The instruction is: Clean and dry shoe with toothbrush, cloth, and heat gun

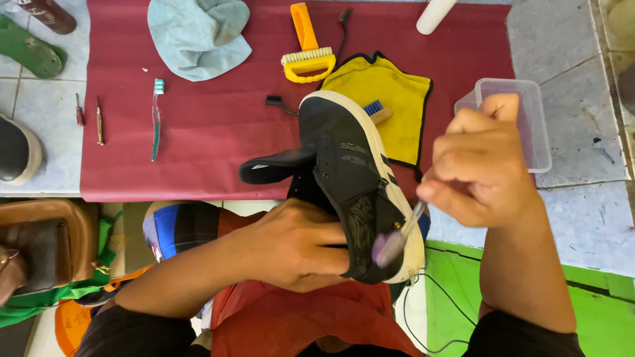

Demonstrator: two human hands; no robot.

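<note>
My left hand [291, 244] grips a black sneaker [344, 172] with a white sole from inside and behind, holding it tilted on its side above my lap. My right hand [479, 165] is closed around a small toothbrush [395, 239] whose purple bristle head touches the shoe's side near the heel. The shoe's tongue sticks out to the left. Both forearms come in from the bottom of the view.
A dark red mat [218, 132] on the tiled floor carries a light blue cloth [195, 33], a yellow-and-orange scrub brush [305, 53], a yellow cloth [390, 99], a green toothbrush [156, 119] and small tools. A clear plastic tub [529, 125] stands at right; a brown bag [40, 244] lies left.
</note>
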